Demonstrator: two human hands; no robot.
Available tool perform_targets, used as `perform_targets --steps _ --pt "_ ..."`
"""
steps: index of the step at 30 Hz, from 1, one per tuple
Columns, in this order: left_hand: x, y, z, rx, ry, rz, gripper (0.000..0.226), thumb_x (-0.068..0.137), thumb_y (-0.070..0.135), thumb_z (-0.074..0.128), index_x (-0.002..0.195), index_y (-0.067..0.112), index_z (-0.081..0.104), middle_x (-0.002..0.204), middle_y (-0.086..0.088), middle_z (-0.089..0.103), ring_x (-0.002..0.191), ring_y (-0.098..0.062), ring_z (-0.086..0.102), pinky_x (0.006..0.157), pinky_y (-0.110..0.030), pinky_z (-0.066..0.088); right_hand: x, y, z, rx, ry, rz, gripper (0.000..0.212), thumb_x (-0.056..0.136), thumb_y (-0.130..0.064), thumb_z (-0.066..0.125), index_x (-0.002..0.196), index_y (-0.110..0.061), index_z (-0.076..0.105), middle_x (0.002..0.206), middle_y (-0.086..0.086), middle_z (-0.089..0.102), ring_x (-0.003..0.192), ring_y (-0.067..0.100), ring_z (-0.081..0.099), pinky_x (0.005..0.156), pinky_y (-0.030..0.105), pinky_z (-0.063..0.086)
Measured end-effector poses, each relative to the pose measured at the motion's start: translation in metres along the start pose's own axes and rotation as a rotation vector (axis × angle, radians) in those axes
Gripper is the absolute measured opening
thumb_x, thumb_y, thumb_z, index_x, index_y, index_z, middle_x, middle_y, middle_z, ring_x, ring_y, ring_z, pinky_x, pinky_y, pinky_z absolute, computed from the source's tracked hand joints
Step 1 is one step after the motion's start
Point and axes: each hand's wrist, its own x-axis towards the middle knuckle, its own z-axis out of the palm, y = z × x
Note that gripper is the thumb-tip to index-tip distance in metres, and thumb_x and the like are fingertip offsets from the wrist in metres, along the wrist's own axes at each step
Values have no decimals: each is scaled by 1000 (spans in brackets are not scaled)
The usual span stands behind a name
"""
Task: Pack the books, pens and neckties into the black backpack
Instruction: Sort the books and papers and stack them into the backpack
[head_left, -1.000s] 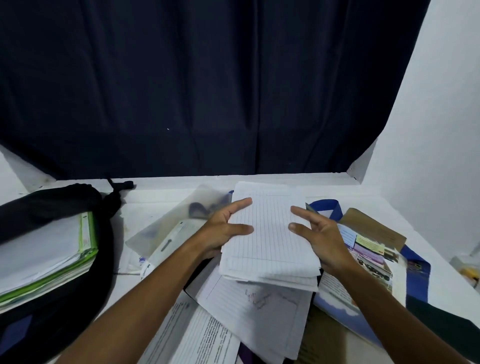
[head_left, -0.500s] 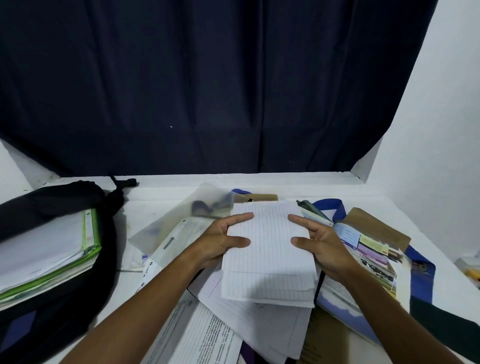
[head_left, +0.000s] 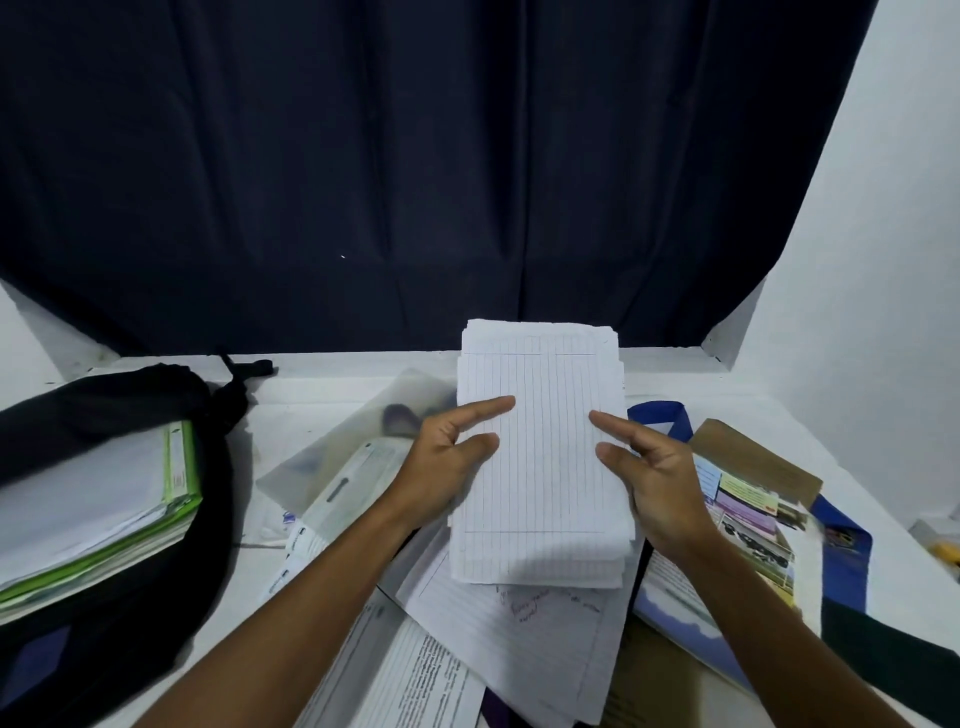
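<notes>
My left hand (head_left: 441, 467) and right hand (head_left: 660, 483) grip a white lined paper stack (head_left: 540, 457); black fabric backpack (head_left: 130, 597) at nine o'clock.

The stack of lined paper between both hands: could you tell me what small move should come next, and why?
Probably carry the stack of lined paper left toward the black backpack. Left hand and right hand hold its sides, raised above the loose sheets, and the backpack lies open with books already inside.
</notes>
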Motion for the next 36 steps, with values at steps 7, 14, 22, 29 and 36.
perform_targets --steps 7,14,22,29,36 --pt "-1 -6 1 -81 39 -117 34 96 4 56 118 27 69 123 13 67 107 -17 60 101 -35 43 4 10 5 39 94 58 24 92 -7 58 102 -23 73 115 -2 70 113 19 62 102 47 47" --pt "1 -22 4 95 107 -352 34 94 1 56 112 27 69 120 5 65 68 -10 55 56 -10 41 5 23 8 -246 84 107 37 89 5 59 118 -17 64 122 -9 49 100 1 53 79 15 48" --pt "-6 -35 13 305 192 7 32 94 -5 52 106 20 70 111 5 68 97 13 60 81 1 40 -8 44 17 -564 138 -350 22 92 2 56 106 -4 72 108 8 70 104 19 64 94 34 52" --pt "10 -27 -13 543 112 770 24 88 5 61 109 0 70 107 -5 72 97 -12 70 87 -22 55 5 26 -3 -538 73 -794 24 88 -13 58 104 1 70 103 9 63 102 11 60 81 15 53" --pt "2 -68 -10 543 103 650 17 81 -2 69 96 4 76 96 -3 73 90 -6 67 81 -16 53 -2 65 -9 -511 24 -654 19 86 -19 56 99 -13 69 102 7 64 103 7 57 84 14 52"
